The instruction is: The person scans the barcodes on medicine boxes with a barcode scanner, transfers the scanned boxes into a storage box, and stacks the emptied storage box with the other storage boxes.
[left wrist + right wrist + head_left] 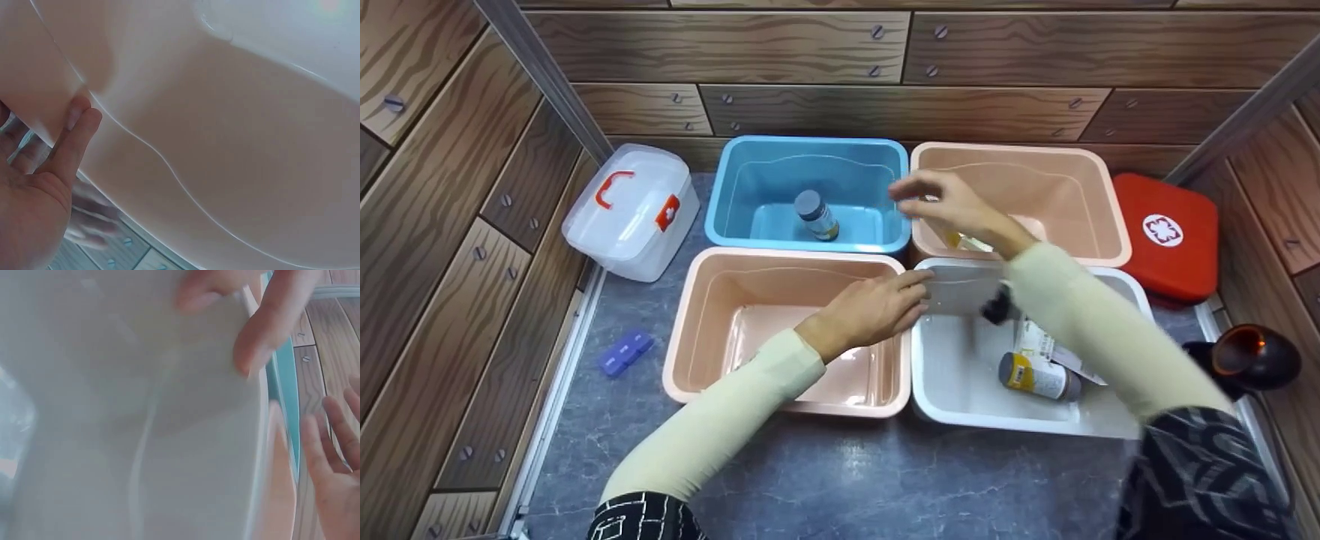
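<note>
In the head view my left hand [877, 311] hangs over the right rim of the near peach bin [735, 281]; its fingers are loosely extended and hold nothing. My right hand [952, 206] hovers at the left side of the far peach bin [1020, 154], fingers slightly bent, thumb apart, nothing between them. Partly hidden under that hand, a yellow and white item [960, 241] lies in the far bin. The white bin [960, 360] holds a bottle with a yellow and white label [1039, 376], white printed packs [1035, 341] and a blurred black object [997, 305].
A grey-capped bottle [817, 216] stands in the blue bin [742, 180]. To the left are a clear first-aid box [634, 206] and a purple pill organizer [626, 352]. A red first-aid case [1174, 259] and a dark rounded device [1256, 360] are at the right.
</note>
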{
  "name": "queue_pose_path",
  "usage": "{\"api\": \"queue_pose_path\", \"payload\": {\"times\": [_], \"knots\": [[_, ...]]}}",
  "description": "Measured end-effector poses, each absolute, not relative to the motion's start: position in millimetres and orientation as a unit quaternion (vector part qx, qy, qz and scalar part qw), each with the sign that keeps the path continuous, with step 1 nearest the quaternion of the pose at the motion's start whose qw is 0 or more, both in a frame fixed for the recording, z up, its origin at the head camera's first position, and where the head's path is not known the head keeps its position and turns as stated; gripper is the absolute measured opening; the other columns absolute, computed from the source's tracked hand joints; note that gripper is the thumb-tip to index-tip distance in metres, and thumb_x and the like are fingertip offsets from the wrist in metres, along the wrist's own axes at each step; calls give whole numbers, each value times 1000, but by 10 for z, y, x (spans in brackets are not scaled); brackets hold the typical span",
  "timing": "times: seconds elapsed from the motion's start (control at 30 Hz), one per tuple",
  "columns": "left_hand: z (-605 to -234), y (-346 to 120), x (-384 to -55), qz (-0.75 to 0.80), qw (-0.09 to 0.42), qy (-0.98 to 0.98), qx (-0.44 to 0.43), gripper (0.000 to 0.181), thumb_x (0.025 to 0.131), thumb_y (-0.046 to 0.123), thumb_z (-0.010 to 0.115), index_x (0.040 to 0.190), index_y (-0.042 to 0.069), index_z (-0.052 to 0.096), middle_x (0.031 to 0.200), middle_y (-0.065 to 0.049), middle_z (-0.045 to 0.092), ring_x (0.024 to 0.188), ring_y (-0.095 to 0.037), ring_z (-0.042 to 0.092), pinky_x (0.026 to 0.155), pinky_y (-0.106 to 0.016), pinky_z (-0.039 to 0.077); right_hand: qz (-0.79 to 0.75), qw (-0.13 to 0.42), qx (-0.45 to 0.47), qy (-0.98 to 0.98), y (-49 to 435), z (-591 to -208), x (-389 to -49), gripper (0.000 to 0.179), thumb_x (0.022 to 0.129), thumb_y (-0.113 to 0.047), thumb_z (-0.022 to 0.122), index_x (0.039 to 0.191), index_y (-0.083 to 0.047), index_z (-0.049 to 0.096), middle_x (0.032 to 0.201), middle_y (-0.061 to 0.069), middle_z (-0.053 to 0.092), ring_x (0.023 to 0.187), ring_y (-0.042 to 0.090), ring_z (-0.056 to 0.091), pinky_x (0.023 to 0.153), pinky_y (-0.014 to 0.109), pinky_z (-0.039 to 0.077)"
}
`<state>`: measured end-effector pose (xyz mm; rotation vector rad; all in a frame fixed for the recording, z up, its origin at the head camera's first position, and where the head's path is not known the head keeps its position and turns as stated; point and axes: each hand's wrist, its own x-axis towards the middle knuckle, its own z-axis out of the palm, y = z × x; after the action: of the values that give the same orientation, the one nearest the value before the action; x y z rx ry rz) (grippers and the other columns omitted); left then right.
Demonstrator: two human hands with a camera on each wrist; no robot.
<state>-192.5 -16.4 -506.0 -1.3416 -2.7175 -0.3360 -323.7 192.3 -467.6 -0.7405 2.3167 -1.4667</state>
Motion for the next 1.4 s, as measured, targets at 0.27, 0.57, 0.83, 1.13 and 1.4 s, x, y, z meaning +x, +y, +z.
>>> {"api": "queue_pose_path", "payload": {"times": [0.27,0.57,0.83,1.13,1.4], "knots": [[-5063,-157,-1928,-117,31,-891,-437,35,119,34,45,135,14,68,164,-7,56,114,-31,76,86,-45,67,-456,216,-274,819,2835,-4589,-2765,37,107,-15,69,141,-3,67,136,20,71,115,16,72,99,26,59],[-5053,-168,-1933,-129,28,-888,-440,34,118,33,46,135,12,68,164,-8,56,115,-32,76,87,-46,66,-368,315,-301,821,3290,-4680,-2408,31,102,-13,76,132,-5,72,124,16,75,111,12,73,98,22,58],[-5025,-167,-1930,-126,13,-893,-433,35,118,34,45,135,13,68,166,-6,53,120,-32,75,91,-46,66,-197,432,-295,829,3215,-5022,-2199,46,92,-23,87,132,-6,70,120,13,75,107,19,71,90,30,59],[-5022,-121,-1941,-120,1,-893,-434,36,119,35,44,135,13,67,168,-6,51,120,-30,75,92,-44,65,-59,467,-295,832,3184,-5348,-2090,60,85,-28,94,133,-5,66,115,7,73,98,15,64,86,32,58],[-5030,-128,-1942,-117,3,-894,-432,36,118,35,45,137,13,67,168,-6,51,119,-30,75,93,-44,65,-70,396,-356,844,3009,-5489,-2107,53,87,-35,92,128,-8,72,104,-1,74,92,14,66,86,34,57]]}}
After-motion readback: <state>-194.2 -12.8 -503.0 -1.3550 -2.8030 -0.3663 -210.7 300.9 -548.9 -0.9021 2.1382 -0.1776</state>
